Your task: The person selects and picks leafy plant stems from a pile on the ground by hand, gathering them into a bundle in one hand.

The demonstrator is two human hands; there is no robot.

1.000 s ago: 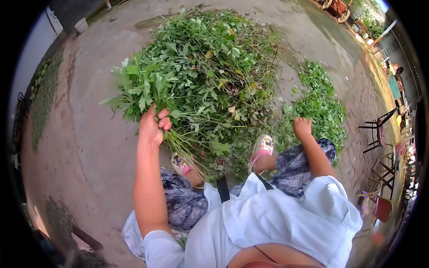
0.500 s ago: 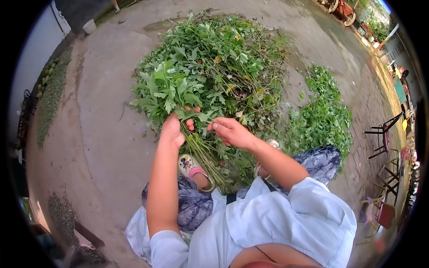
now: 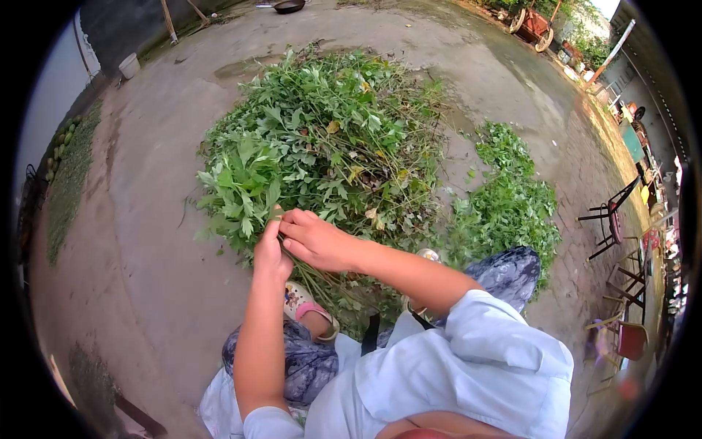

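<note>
The gray ground (image 3: 153, 219) holds a big heap (image 3: 333, 150) of green plants. A smaller pile (image 3: 515, 208) of leaves lies to its right. A bucket (image 3: 129, 66) and a pan (image 3: 289, 6) sit farther off.

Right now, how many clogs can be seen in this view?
2: the left clog, just right of the left forearm, and the right clog, partly hidden by the right forearm. Any under the large leafy pile wouldn't show.

Leaf piles (image 3: 351, 139) (image 3: 515, 208): two. Bunch (image 3: 241, 183): one. Bucket (image 3: 129, 67): one. Chairs (image 3: 631, 341): perhaps three.
</note>
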